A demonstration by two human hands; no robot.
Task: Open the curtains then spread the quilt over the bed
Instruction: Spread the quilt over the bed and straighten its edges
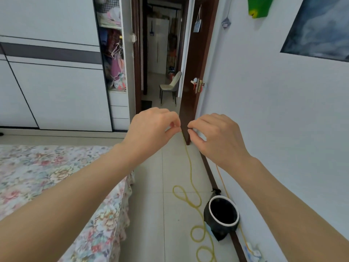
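Observation:
Both my arms reach forward at chest height. My left hand pinches the top end of a thin yellow cord between thumb and forefinger. My right hand is closed in a pinch right beside it; whether it touches the cord I cannot tell. The cord hangs down from the hands and lies in loops on the tiled floor. The bed, covered with a floral sheet, fills the lower left. No curtain and no quilt are in view.
A black bin with a white rim stands on the floor by the right wall. An open dark wooden door leads to a hallway with a chair. A white wardrobe lines the far left wall.

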